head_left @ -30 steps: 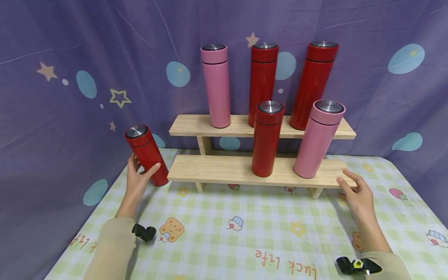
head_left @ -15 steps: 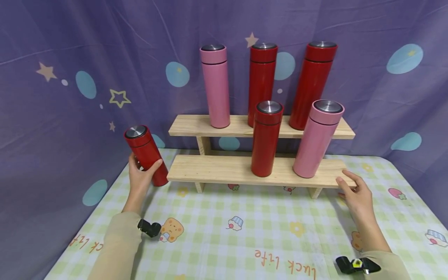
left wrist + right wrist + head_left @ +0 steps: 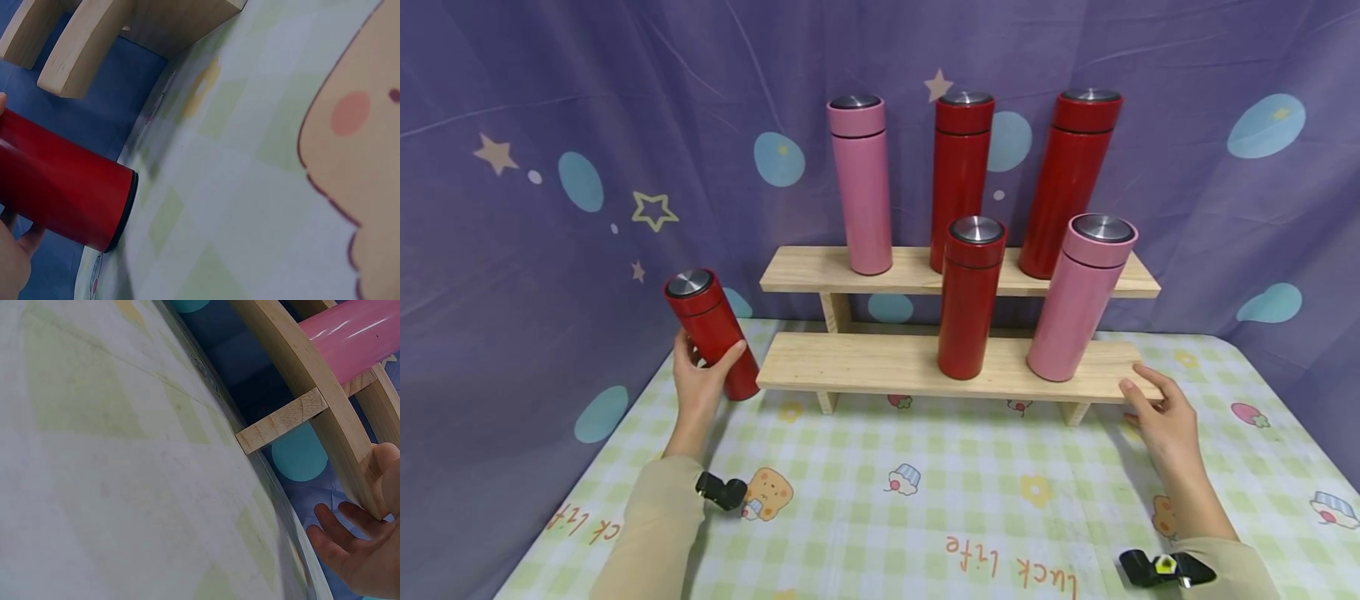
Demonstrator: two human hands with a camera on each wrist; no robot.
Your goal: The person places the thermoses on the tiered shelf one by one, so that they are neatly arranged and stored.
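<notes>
My left hand grips a red thermos around its lower body, thumb on the near side. The thermos, with its steel-topped lid, is left of the two-tier wooden shelf. Its base is at or close to the tablecloth in the left wrist view; I cannot tell whether they touch. On the lower tier stand another red thermos and a pink thermos. My right hand holds the right end of the lower tier, thumb and index finger at the board, while other fingers hang loosely below.
The upper tier carries a pink thermos and two red ones, a middle thermos and a right thermos. A checked tablecloth covers the table. A purple curtain hangs behind.
My left forearm has shifted a little to the right and up, while its hand stays around the red thermos. My right hand and the shelf's thermoses hold their places.
</notes>
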